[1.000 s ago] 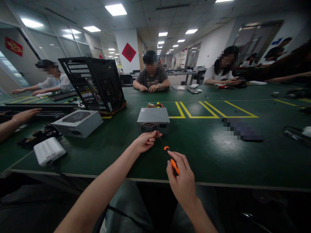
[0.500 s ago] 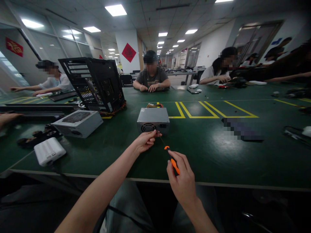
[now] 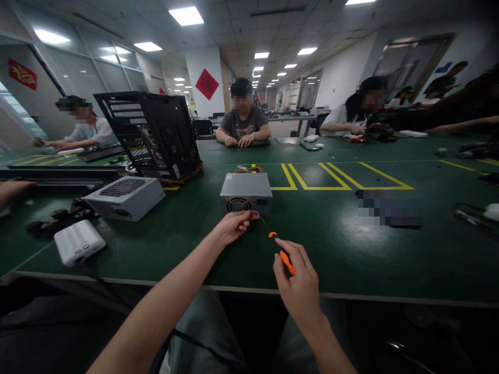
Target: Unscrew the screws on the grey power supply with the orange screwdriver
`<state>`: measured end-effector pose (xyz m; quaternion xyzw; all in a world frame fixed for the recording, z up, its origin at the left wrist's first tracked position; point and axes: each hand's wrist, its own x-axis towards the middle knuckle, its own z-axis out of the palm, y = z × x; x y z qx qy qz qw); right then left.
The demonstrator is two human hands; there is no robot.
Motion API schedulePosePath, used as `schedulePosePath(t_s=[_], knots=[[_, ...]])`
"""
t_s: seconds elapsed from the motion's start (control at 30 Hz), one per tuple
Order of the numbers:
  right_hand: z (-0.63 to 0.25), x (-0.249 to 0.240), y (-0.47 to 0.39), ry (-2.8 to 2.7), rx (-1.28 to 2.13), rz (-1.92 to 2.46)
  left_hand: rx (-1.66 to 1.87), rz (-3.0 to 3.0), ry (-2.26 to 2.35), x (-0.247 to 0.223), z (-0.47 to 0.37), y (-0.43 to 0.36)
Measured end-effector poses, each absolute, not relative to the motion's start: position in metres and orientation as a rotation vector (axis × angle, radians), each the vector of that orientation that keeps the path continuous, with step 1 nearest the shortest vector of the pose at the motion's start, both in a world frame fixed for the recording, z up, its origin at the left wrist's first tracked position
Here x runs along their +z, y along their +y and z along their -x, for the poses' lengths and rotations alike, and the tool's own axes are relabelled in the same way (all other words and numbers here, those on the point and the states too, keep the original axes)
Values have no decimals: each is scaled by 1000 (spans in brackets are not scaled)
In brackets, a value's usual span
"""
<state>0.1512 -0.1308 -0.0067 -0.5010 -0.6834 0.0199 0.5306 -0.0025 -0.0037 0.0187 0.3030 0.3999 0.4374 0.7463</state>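
A grey metal power supply box (image 3: 249,186) stands on the green table, its fan grille and socket facing me. My left hand (image 3: 235,226) is at its lower front, fingers pinched together near the screwdriver's tip; what they hold, if anything, is too small to make out. My right hand (image 3: 297,270) grips the orange and black handle of a screwdriver (image 3: 286,262). The screwdriver's thin shaft slants up and left to the fingertips of my left hand.
On the left are an open black computer case (image 3: 167,137), a second power supply (image 3: 127,196) and a white power bank (image 3: 80,242). A pixelated dark object (image 3: 393,210) lies right. People sit around the table (image 3: 351,270).
My right hand and the screwdriver have shifted slightly right. The fingertips of my left hand have moved a little to the right. The power supply has not moved.
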Motion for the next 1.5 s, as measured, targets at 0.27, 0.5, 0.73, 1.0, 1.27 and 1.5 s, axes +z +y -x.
schedulePosePath(t_s=[0.27, 0.5, 0.73, 1.0, 1.27, 1.5], knots=[[-149, -4, -128, -1608, 53, 1195, 866, -794, 841, 16, 1, -6], [-146, -6, -132, -1632, 84, 1164, 876, -762, 789, 20, 1, -7], [-146, -6, -135, -1625, 88, 1167, 919, -776, 791, 20, 2, -5], [-148, -5, -137, -1592, 129, 1176, 919, -869, 809, 18, 3, -4], [-156, -4, -139, -1562, 229, 1210, 902, -1016, 843, 13, 3, -1], [-163, -4, -137, -1549, 220, 1251, 883, -1014, 846, 17, -15, 6]])
